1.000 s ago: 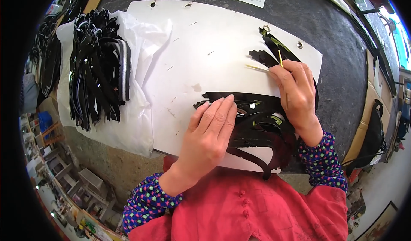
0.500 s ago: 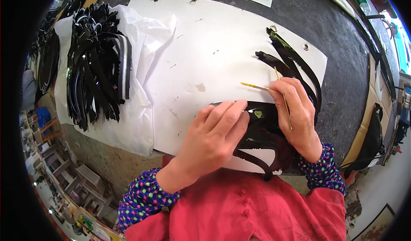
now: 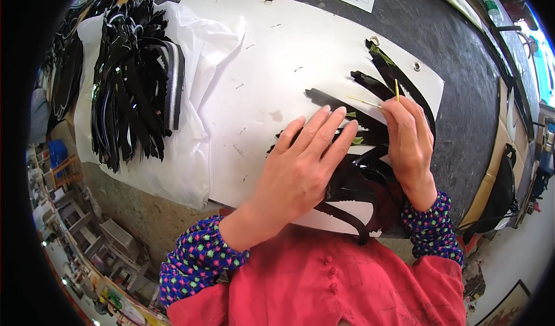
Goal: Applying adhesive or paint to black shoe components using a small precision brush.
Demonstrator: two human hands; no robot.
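Honestly, my worry is the thin yellow stick (image 3: pixel 397 90) pinched upright in my right hand (image 3: pixel 408 146), fingers closed round it over the black strips (image 3: pixel 370 89) on the white sheet (image 3: pixel 277 65); a heavy press could snap it or skid it off the strip. My left hand (image 3: pixel 300 164) lies flat and open, holding nothing, pinning the strips near the worktop (image 3: pixel 462 112) edge; if it lifts, I judge the loose strips could shift or slide off.
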